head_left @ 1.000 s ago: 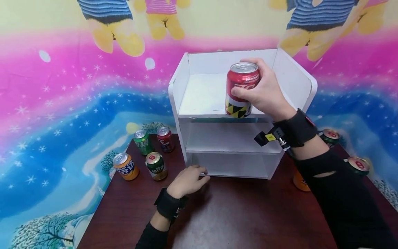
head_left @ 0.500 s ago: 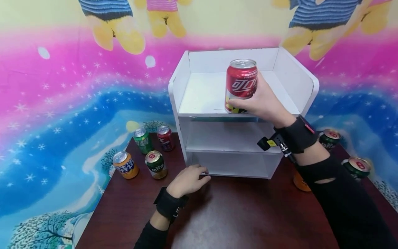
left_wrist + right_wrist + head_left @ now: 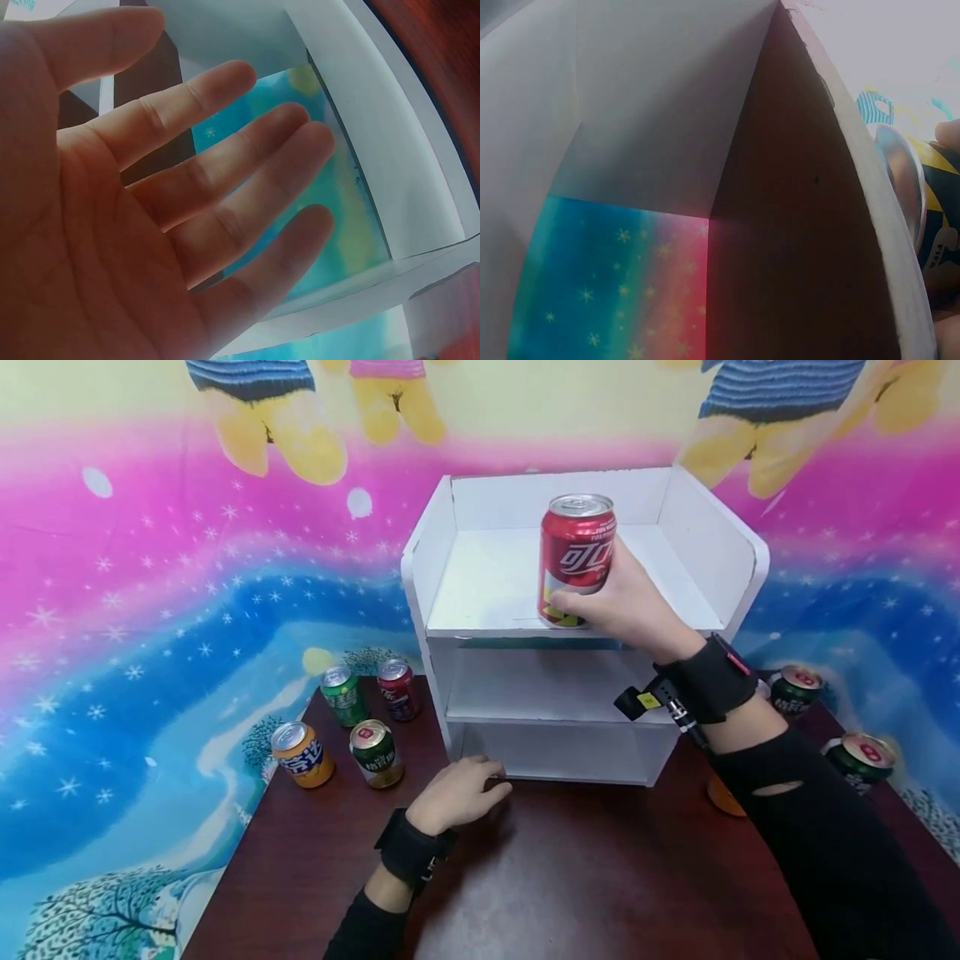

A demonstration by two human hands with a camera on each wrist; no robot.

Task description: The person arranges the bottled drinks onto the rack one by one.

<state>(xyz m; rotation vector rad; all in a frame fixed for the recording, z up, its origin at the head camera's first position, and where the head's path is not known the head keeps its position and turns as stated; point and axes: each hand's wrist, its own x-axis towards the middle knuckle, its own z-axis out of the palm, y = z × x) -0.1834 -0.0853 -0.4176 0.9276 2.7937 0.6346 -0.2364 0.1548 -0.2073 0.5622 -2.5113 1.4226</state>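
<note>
In the head view my right hand (image 3: 630,602) grips a red cola can (image 3: 576,543) with a yellow and black lower band. The thumb lies across the can's lower front; the other fingers are hidden behind it. The can stands upright at the front edge of the white shelf unit's (image 3: 495,577) top board. Whether its base touches the board I cannot tell. In the right wrist view, the can's yellow and black side (image 3: 941,195) shows beyond the board edge. My left hand (image 3: 457,793) holds nothing, fingers loosely spread in the left wrist view, near the unit's lower left front corner.
Left of the unit stand a green can (image 3: 345,697), a dark red can (image 3: 399,692), an orange can (image 3: 303,756) and a dark green can (image 3: 377,756). Right of it are dark green cans (image 3: 858,760) and a partly hidden orange can (image 3: 726,797). All stand on a brown table (image 3: 585,877).
My right hand has shifted lower on the cola can, its thumb now nearer the base. The can has moved slightly up and back at the top board's edge. My left hand has stayed put.
</note>
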